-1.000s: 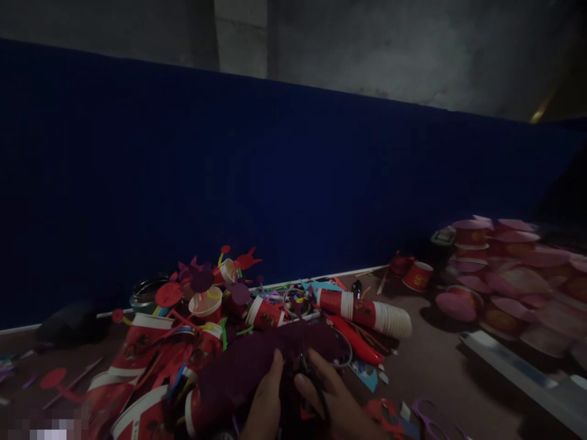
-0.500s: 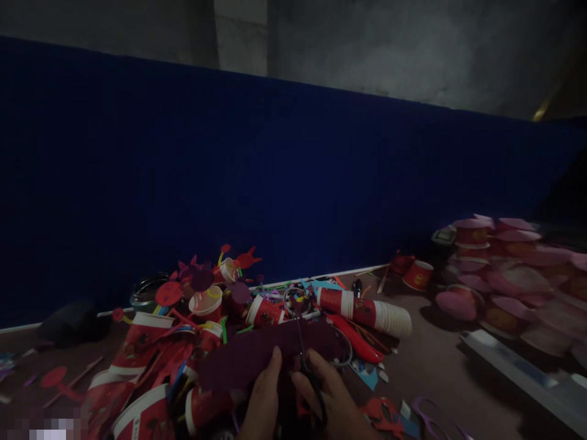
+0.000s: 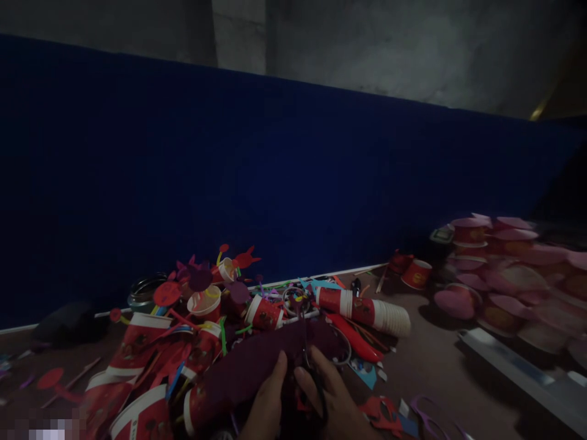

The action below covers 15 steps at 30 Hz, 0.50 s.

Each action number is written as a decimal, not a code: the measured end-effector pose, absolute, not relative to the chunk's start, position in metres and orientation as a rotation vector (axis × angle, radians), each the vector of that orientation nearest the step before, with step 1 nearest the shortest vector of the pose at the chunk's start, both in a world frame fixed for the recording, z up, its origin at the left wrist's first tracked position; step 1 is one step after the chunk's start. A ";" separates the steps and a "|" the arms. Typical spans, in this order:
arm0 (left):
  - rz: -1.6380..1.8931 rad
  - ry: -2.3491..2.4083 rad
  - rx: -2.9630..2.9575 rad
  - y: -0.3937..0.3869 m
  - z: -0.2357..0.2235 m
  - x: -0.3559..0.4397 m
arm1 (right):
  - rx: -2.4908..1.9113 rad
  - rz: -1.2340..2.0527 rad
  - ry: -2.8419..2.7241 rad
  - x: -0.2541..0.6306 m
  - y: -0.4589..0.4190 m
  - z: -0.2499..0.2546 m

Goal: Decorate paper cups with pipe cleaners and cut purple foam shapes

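My left hand (image 3: 268,400) grips the near edge of a dark purple sheet (image 3: 247,360), thumb on top; paper or felt, I cannot tell. My right hand (image 3: 328,394) is closed around the dark handles of a pair of scissors (image 3: 306,342), whose blades point away from me over the sheet. The two hands are close together at the bottom middle. Under and around the sheet lie red paper cups, one a tipped cup (image 3: 195,409) by its left end. A long red item (image 3: 355,339) lies just beyond its right end.
A row of nested paper cups (image 3: 380,315) lies on its side behind. Left is a heap of decorated cups (image 3: 142,336) with paper cutouts. Pink-topped cups (image 3: 513,275) are piled at right, near a long pale box (image 3: 518,373). A blue partition (image 3: 293,171) stands at the back.
The purple sheet and left hand have shifted slightly, the left thumb now a bit closer to the scissors. The scissors' blades have turned a little. The view has moved slightly.
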<state>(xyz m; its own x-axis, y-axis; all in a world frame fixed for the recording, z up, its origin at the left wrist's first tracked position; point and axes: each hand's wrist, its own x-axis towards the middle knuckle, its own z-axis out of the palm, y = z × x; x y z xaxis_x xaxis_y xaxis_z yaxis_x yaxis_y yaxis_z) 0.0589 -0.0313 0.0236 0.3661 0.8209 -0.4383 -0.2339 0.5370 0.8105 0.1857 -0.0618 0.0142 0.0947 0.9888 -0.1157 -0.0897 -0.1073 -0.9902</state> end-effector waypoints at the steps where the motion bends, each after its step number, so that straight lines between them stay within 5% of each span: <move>1: 0.745 0.956 0.722 -0.031 0.024 0.059 | -1.250 1.257 -1.023 0.185 -0.062 0.015; 15: 1.211 1.349 0.769 -0.020 -0.024 0.049 | -1.282 1.075 -1.070 0.193 -0.051 -0.012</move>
